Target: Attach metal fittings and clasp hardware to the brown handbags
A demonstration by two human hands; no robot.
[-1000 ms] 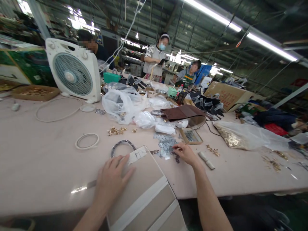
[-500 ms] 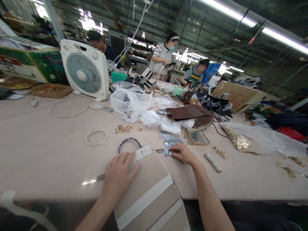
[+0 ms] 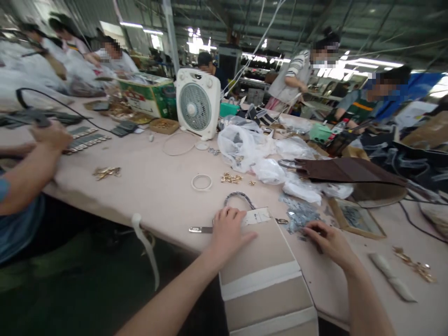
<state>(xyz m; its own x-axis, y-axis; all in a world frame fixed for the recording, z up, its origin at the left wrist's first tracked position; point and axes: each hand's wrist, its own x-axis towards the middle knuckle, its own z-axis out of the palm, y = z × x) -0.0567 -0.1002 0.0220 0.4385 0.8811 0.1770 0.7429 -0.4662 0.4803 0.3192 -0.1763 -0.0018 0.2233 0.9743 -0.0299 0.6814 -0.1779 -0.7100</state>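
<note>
A beige handbag (image 3: 263, 268) with white bands lies flat over the near table edge, its dark handle (image 3: 238, 199) pointing away from me. My left hand (image 3: 227, 232) rests flat on the bag's top, fingers spread, beside a white tag (image 3: 257, 216). Just right of the bag, my right hand (image 3: 329, 241) pinches at the edge of a pile of small grey metal parts (image 3: 300, 215); what its fingertips hold is hidden. A metal strip (image 3: 200, 229) lies left of my left hand.
A white fan (image 3: 194, 103), plastic bags (image 3: 245, 147), a brown bag (image 3: 345, 170), a white ring (image 3: 201, 182), gold fittings (image 3: 231, 178) and a small tray (image 3: 357, 218) lie on the pink table (image 3: 154, 177). A co-worker's arm (image 3: 26, 170) is at left. Other people work behind.
The view has swung left, bringing a co-worker's arm and more table into sight. My left hand stays on the bag. My right hand has stayed at the grey parts pile.
</note>
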